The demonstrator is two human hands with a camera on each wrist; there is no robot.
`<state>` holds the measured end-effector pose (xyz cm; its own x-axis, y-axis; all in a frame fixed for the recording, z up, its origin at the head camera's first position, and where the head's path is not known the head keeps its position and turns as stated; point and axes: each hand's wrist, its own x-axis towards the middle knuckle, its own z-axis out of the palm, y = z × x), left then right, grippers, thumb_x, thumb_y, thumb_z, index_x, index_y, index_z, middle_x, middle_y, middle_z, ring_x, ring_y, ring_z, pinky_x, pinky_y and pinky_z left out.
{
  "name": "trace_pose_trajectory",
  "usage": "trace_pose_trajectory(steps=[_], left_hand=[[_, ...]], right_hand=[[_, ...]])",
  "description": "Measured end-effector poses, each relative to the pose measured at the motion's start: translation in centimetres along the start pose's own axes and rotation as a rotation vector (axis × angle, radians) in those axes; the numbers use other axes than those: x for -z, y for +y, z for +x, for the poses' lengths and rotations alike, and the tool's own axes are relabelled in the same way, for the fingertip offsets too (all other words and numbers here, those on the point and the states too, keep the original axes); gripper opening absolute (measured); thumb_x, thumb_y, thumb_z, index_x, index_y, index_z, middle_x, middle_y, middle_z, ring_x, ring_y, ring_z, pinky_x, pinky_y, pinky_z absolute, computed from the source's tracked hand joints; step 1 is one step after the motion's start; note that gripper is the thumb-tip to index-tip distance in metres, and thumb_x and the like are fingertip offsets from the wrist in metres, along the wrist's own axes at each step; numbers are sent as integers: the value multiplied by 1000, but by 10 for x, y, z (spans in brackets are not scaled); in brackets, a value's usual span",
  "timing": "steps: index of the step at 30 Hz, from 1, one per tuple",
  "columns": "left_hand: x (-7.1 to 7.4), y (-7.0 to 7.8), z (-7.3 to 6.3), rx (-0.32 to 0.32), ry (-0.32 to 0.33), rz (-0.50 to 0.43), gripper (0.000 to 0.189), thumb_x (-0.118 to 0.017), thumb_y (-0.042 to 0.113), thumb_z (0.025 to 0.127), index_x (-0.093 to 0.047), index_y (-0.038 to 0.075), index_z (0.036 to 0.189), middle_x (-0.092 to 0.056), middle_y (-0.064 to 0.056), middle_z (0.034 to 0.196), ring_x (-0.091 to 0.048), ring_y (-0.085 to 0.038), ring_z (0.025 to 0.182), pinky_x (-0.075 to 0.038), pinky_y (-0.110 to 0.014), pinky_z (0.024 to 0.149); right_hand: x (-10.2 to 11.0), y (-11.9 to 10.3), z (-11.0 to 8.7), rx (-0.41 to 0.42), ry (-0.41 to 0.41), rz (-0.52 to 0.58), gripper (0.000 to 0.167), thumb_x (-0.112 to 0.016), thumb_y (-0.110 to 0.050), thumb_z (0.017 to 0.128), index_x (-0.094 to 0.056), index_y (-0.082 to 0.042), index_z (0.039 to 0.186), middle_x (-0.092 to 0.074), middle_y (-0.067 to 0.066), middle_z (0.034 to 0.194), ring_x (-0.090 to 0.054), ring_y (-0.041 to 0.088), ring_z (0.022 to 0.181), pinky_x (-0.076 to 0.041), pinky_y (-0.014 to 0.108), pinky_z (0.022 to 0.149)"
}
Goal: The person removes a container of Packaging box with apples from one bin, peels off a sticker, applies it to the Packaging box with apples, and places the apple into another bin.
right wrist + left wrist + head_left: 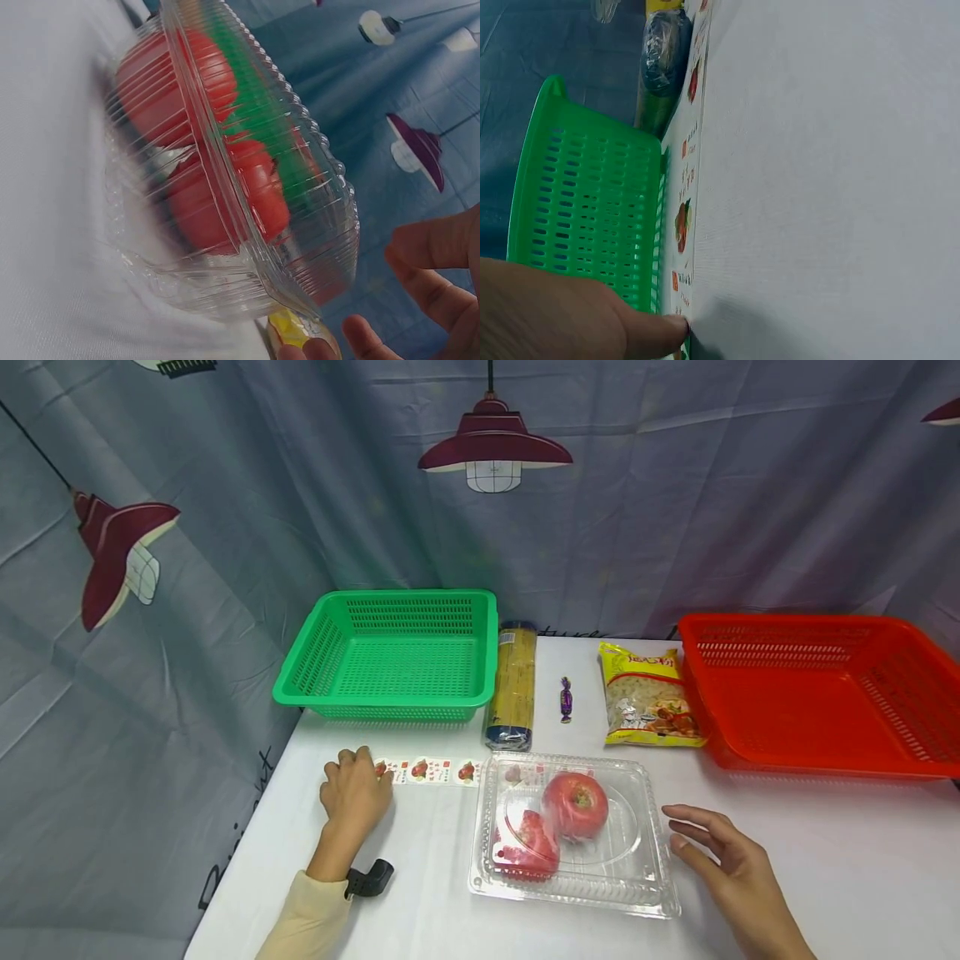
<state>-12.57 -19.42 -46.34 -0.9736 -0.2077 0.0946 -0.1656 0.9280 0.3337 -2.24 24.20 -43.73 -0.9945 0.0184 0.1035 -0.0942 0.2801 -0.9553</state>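
Note:
My left hand (356, 791) is at the left end of a paper strip of stickers (420, 771) printed with red fruit. Its fingers are curled, and in the left wrist view the thumb (656, 334) pinches down at the strip's edge; the other fingertips are hidden. A clear plastic clamshell box (630, 877) covers the strip's right end, its lid down. Two red apples (576, 806) lie inside, a whitish patch overlapping the nearer one. Just right of the box, my right hand (731, 868) is held with fingers spread and slightly bent, nothing between them.
Behind the strip stands a green basket (411, 667), with a long yellow-wrapped pack (512, 685) beside it. A purple-wrapped candy (566, 700) and a yellow food bag (651, 697) lie farther right, next to a red basket (795, 702). A grey curtain (637, 510) hangs behind the white table.

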Motion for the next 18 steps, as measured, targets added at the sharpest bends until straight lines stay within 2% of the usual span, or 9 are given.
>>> trace_pose_trajectory(steps=[6,10,18], left_hand=[[-1,-5,2,-17,44,-37,44,-78,3,79,-61,-12,117,-56,-36,107,-54,-52,94,-46,-61,61],[-1,-7,3,-28,52,-75,45,-79,-3,77,-61,-14,116,-58,-37,103,-56,-51,89,-48,-61,58],[-2,-8,3,-23,53,-99,20,-75,-5,79,-69,-7,98,-63,-24,88,-60,-45,87,-47,-53,59]], right_hand=[[2,-1,4,19,14,12,34,-65,7,90,-62,3,124,-59,7,124,-61,7,108,-46,15,87],[4,-3,7,30,29,30,33,-66,7,90,-62,4,123,-59,7,124,-61,6,108,-47,15,86],[4,-5,10,28,40,95,31,-66,7,89,-64,5,120,-61,8,121,-61,8,107,-47,16,86]])
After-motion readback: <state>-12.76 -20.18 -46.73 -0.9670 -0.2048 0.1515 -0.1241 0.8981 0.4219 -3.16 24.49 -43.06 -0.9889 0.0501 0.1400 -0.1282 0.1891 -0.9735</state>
